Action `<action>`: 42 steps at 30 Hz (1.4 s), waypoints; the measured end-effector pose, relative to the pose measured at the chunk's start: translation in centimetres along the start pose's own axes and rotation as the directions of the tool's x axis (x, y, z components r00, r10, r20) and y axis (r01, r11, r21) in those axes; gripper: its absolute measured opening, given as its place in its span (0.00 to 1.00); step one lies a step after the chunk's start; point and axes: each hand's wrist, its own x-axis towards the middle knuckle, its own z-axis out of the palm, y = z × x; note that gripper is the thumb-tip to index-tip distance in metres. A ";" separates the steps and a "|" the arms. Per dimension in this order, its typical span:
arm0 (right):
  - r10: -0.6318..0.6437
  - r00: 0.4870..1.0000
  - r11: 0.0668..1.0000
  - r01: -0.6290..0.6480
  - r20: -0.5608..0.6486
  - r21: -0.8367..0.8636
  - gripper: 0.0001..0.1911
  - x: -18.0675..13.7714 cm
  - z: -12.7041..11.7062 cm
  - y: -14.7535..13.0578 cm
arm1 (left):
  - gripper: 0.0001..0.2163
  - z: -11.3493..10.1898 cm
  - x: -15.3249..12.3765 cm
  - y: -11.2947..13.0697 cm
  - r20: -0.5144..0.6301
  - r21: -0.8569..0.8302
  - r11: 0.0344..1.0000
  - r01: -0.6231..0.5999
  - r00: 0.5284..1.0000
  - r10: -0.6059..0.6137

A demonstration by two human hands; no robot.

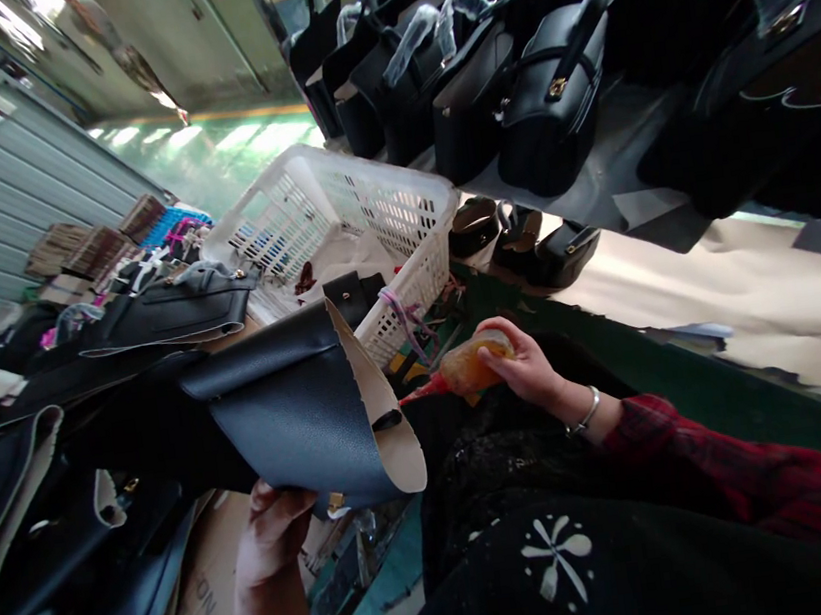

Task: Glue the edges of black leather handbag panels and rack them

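My left hand (273, 527) grips the underside of a curved black leather bag panel (295, 413) with a pale beige lining, held up in front of me. My right hand (524, 368) is closed round an orange squeeze bottle of glue (464, 369). Its red nozzle points left and reaches the pale edge of the panel. A silver bracelet circles my right wrist, and the sleeve is red plaid.
A white plastic basket (414, 216) stands behind the panel with scraps inside. Several finished black handbags (549, 98) line the shelf at the upper right. More black leather pieces (61, 474) are piled at the left on cardboard. My dark apron (566, 569) fills the lower right.
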 end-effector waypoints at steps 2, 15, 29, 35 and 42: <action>-0.006 0.999 1.000 0.006 0.049 0.000 0.21 0.0 0.0 -0.1 | 0.07 0.1 0.0 0.0 0.000 -0.002 1.000 0.004 1.000 -0.004; -0.032 0.988 0.999 0.036 0.153 -0.021 0.20 0.1 0.0 -1.2 | 0.06 0.2 0.0 0.2 0.000 0.014 1.000 0.002 1.000 -0.002; -0.041 0.996 0.999 0.043 0.074 -0.019 0.21 0.6 0.1 -0.9 | 0.07 0.4 0.2 0.3 -0.021 0.048 0.999 0.010 1.000 -0.009; -0.041 0.991 0.999 0.040 0.126 0.006 0.18 0.6 -0.1 -0.8 | 0.06 0.6 0.0 0.5 -0.022 0.037 0.999 0.008 1.000 -0.007; -0.050 0.997 0.999 0.051 0.051 -0.020 0.20 0.9 -0.3 -0.8 | 0.07 0.9 0.0 0.4 -0.044 0.039 0.999 0.000 0.999 0.002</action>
